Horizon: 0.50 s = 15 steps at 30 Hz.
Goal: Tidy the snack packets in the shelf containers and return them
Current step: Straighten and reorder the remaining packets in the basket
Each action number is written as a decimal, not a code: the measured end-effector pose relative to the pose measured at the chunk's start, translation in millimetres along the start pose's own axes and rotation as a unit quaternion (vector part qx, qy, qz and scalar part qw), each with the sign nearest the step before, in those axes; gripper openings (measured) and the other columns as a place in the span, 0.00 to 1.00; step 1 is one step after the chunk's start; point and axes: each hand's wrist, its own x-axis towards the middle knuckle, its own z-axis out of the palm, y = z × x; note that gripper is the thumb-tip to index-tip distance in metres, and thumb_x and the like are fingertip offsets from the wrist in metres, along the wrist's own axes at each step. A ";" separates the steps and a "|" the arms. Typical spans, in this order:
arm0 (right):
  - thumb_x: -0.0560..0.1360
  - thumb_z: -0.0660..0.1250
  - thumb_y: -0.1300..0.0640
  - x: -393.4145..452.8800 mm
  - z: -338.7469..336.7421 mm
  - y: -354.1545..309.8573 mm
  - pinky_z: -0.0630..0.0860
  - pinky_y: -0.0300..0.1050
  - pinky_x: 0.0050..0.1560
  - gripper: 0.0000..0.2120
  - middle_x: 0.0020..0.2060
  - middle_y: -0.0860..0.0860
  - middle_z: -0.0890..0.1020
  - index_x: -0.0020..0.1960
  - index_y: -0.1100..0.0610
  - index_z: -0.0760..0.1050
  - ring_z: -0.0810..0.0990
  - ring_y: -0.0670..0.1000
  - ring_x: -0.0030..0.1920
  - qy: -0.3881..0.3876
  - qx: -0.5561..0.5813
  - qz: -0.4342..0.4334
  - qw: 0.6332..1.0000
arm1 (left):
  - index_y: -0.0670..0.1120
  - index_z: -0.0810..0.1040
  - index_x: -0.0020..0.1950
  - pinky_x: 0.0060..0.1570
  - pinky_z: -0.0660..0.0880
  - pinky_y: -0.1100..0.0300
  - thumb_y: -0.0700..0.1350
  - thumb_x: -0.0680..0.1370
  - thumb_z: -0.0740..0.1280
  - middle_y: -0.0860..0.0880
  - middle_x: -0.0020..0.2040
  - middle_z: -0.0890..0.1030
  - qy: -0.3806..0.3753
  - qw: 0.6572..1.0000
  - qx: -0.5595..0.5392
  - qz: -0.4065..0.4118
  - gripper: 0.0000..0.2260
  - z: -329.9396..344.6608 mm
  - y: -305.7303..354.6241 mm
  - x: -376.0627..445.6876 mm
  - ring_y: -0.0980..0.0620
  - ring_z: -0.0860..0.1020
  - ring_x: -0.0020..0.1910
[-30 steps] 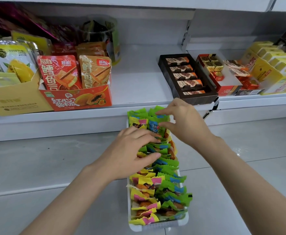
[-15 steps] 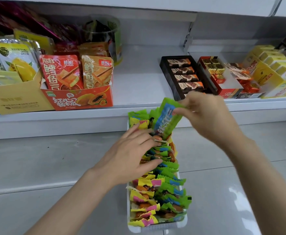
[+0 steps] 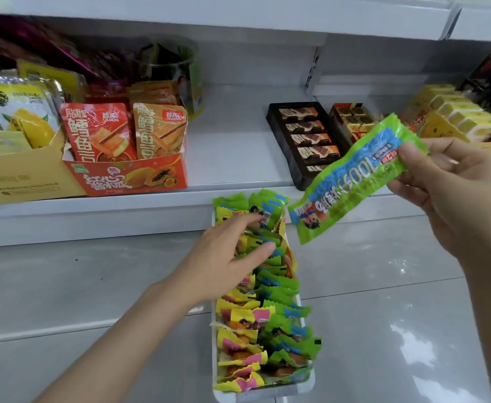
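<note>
1. A green snack packet (image 3: 352,175) hangs in the air, tilted, its lower left end above the far end of the white tray (image 3: 306,383), its upper right end by the shelf edge.
2. The right hand (image 3: 453,193) pinches the packet's upper right end between thumb and fingers; the palm faces left and the forearm runs down to the lower right corner.
3. The white tray lies on the grey tiled floor (image 3: 384,301), lengthwise away from the camera, its far end touching the base of the shelf (image 3: 232,135). It is packed with rows of packets (image 3: 267,330): yellow-and-pink ones on the left, green-and-blue ones on the right.
4. The left hand (image 3: 223,263) rests on the packets in the tray's far half, fingers fairly straight and lightly spread, fingertips pressing among the wrappers; its forearm stretches in from the lower left.
5. On the shelf above, an orange display carton (image 3: 127,177) holds red and orange pouches, with a yellow carton (image 3: 20,175) to its left.
6. Further right sit a black tray of chocolate bars (image 3: 305,141), partly behind the lifted packet, and yellow boxes (image 3: 453,112) at the far right.
</note>
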 end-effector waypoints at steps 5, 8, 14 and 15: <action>0.75 0.70 0.57 2.5 -0.5 3.8 0.79 0.35 0.37 0.02 0.32 0.48 0.84 0.47 0.55 0.79 0.79 0.43 0.31 -0.006 0.053 0.060 0.997 | 0.57 0.74 0.66 0.62 0.72 0.66 0.62 0.69 0.69 0.61 0.61 0.80 0.142 0.946 -0.286 -0.063 0.27 -5.5 30.2 0.1 0.65 0.75 0.63; 0.74 0.71 0.57 1.2 12.0 10.1 0.78 0.34 0.35 0.02 0.31 0.50 0.81 0.43 0.54 0.81 0.78 0.42 0.29 -0.039 0.091 0.093 0.991 | 0.54 0.74 0.68 0.60 0.75 0.60 0.55 0.67 0.77 0.55 0.59 0.83 0.033 0.875 -0.467 -0.127 0.30 -2.9 42.4 -4.1 0.58 0.80 0.60; 0.75 0.71 0.62 -4.2 35.5 30.1 0.79 0.34 0.33 0.06 0.26 0.48 0.81 0.40 0.57 0.78 0.78 0.42 0.26 -0.026 0.052 0.094 0.994 | 0.44 0.78 0.61 0.53 0.81 0.56 0.41 0.69 0.73 0.44 0.56 0.85 0.043 0.836 -0.528 -0.141 0.20 11.9 39.5 -20.2 0.45 0.84 0.54; 0.75 0.72 0.62 -5.0 36.6 33.3 0.79 0.34 0.33 0.06 0.25 0.48 0.81 0.40 0.57 0.78 0.78 0.42 0.26 -0.015 0.036 0.084 0.996 | 0.44 0.78 0.61 0.56 0.80 0.55 0.42 0.69 0.72 0.45 0.56 0.85 0.050 0.836 -0.527 -0.141 0.20 13.8 36.3 -22.4 0.45 0.84 0.54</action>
